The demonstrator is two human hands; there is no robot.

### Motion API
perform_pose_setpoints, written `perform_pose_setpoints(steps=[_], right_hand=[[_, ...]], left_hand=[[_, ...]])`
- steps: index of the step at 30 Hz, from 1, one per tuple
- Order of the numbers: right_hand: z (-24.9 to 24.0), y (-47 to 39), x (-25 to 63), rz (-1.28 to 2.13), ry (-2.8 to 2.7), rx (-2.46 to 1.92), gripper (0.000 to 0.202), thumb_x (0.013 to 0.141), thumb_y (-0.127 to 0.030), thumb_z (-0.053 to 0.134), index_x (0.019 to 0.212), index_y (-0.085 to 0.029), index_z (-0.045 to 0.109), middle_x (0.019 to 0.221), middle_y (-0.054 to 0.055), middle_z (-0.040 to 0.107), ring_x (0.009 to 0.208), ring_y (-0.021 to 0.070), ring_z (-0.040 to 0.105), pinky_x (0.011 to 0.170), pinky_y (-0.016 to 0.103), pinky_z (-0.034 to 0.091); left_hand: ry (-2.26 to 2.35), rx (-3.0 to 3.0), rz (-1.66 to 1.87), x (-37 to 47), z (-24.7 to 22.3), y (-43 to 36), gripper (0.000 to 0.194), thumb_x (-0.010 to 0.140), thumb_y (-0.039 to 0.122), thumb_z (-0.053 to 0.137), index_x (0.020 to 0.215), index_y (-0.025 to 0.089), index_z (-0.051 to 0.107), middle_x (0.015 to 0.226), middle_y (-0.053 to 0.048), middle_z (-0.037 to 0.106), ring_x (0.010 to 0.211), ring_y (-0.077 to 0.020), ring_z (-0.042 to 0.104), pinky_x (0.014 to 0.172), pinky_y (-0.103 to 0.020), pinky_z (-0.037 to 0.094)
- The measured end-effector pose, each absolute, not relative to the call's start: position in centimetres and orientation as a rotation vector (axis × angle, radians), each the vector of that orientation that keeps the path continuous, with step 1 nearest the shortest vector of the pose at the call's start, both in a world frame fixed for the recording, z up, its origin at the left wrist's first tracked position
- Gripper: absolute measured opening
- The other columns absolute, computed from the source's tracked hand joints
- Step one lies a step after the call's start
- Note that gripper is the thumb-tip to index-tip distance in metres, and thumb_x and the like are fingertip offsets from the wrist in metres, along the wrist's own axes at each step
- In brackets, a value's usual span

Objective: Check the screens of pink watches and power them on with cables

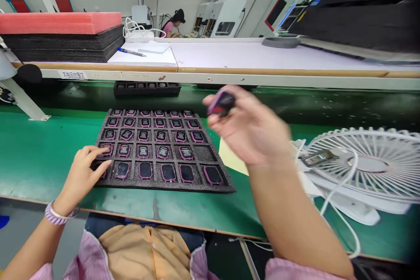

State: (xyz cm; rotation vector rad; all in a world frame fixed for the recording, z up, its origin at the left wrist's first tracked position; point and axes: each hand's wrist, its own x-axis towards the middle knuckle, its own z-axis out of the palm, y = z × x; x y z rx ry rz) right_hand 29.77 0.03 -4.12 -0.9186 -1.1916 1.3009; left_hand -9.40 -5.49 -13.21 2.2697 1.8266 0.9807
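My right hand point(252, 127) is raised above the right side of a foam tray, its fingers closed around a purple-framed smartwatch point(220, 103); both are blurred by motion. The dark grey foam tray point(215, 189) lies on the green bench, its compartments holding purple watch bodies. Many watches show lit text, while those in the front row have dark screens. One compartment point(201, 154) at the right of the second row from the front holds no watch. At the tray's left edge my left hand point(87, 164) rests with fingers spread, fingertips over a watch point(106, 149).
A white fan point(364, 162) with a cable lies to the right, beside yellow paper point(231, 157). A shelf point(216, 54) spans the back, carrying pink and black foam point(62, 24), paper and a pen point(131, 52). Beneath it sits another black tray point(147, 89). A person point(173, 24) works beyond.
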Motion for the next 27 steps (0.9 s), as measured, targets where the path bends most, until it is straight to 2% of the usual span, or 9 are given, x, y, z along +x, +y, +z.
perform_pose_setpoints(steps=[3, 5, 8, 11, 13, 16, 19, 24, 27], right_hand=[[-7.5, 0.9, 28.0, 1.497, -1.055, -0.909, 0.061, 0.062, -0.05, 0.099, 0.104, -0.024, 0.064, 0.094, 0.005, 0.072, 0.062, 0.013, 0.057, 0.058, 0.026, 0.049], [-9.8, 1.5, 27.5, 1.522, -1.009, -0.989, 0.063, 0.058, -0.05, 0.101, 0.098, -0.021, 0.061, 0.085, 0.004, 0.071, 0.057, 0.0094, 0.051, 0.051, 0.022, 0.04], [-11.9, 2.0, 28.0, 1.491, -1.002, -1.053, 0.062, 0.06, -0.048, 0.099, 0.097, -0.02, 0.059, 0.084, 0.003, 0.072, 0.053, 0.0079, 0.05, 0.051, 0.021, 0.039], [-12.7, 2.3, 29.3, 1.487, -1.013, -1.043, 0.055, 0.064, -0.04, 0.092, 0.105, -0.019, 0.061, 0.096, 0.005, 0.073, 0.055, 0.0108, 0.058, 0.055, 0.025, 0.046], [-12.9, 2.4, 30.4, 1.486, -1.023, -1.037, 0.052, 0.064, -0.032, 0.084, 0.109, -0.018, 0.062, 0.094, 0.004, 0.071, 0.059, 0.014, 0.063, 0.057, 0.026, 0.047], [-13.3, 2.4, 31.9, 1.475, -1.067, -1.05, 0.059, 0.064, -0.026, 0.077, 0.12, -0.019, 0.059, 0.086, -0.001, 0.066, 0.067, 0.0172, 0.067, 0.062, 0.028, 0.049], [-13.7, 2.2, 33.4, 1.413, -1.241, -1.101, 0.071, 0.066, -0.022, 0.076, 0.134, -0.022, 0.052, 0.089, -0.002, 0.065, 0.073, 0.0164, 0.065, 0.07, 0.029, 0.051], [-15.0, 2.5, 35.7, 1.07, -1.735, -1.347, 0.065, 0.075, -0.036, 0.076, 0.134, -0.017, 0.058, 0.094, 0.004, 0.061, 0.081, 0.0211, 0.062, 0.079, 0.038, 0.056], [-15.5, 2.8, 36.9, 0.798, -2.061, -1.432, 0.058, 0.078, -0.046, 0.075, 0.129, -0.019, 0.069, 0.111, 0.01, 0.059, 0.104, 0.0293, 0.062, 0.101, 0.049, 0.055]], left_hand=[[1.934, 2.11, 0.946, -11.6, -14.5, -6.4, 0.049, 0.092, 0.062, 0.058, 0.115, 0.023, 0.074, 0.113, -0.011, 0.069, 0.108, -0.0327, 0.064, 0.1, -0.049, 0.051], [1.961, 2.039, 0.934, -12.2, -15.1, -6.9, 0.05, 0.091, 0.064, 0.057, 0.113, 0.023, 0.074, 0.115, -0.011, 0.069, 0.11, -0.0338, 0.064, 0.102, -0.051, 0.05], [1.98, 1.985, 0.946, -12.3, -15.8, -7.3, 0.049, 0.091, 0.065, 0.057, 0.112, 0.024, 0.074, 0.113, -0.011, 0.069, 0.109, -0.0328, 0.065, 0.101, -0.049, 0.05], [1.99, 1.992, 1.008, -12.2, -16.6, -7.1, 0.05, 0.092, 0.068, 0.056, 0.111, 0.025, 0.074, 0.109, -0.009, 0.068, 0.104, -0.0291, 0.065, 0.097, -0.043, 0.051], [1.989, 2.01, 1.087, -12.2, -17.2, -6.9, 0.057, 0.092, 0.073, 0.054, 0.11, 0.024, 0.075, 0.106, -0.009, 0.067, 0.1, -0.0269, 0.065, 0.093, -0.041, 0.052], [1.986, 2.022, 1.166, -12.3, -17.9, -6.7, 0.064, 0.093, 0.077, 0.05, 0.11, 0.021, 0.076, 0.105, -0.009, 0.066, 0.096, -0.0251, 0.065, 0.09, -0.039, 0.052], [1.995, 2.045, 1.154, -12.3, -18.2, -6.7, 0.063, 0.095, 0.075, 0.049, 0.108, 0.019, 0.076, 0.106, -0.009, 0.065, 0.097, -0.0254, 0.064, 0.089, -0.04, 0.051], [2.015, 2.137, 1.056, -12.3, -18.4, -6.6, 0.061, 0.091, 0.074, 0.056, 0.106, 0.017, 0.073, 0.104, -0.012, 0.062, 0.105, -0.0311, 0.06, 0.091, -0.046, 0.051], [1.994, 2.192, 1.027, -12.2, -18.4, -6.5, 0.057, 0.093, 0.069, 0.055, 0.106, 0.016, 0.072, 0.104, -0.013, 0.06, 0.105, -0.0319, 0.058, 0.091, -0.047, 0.051]])
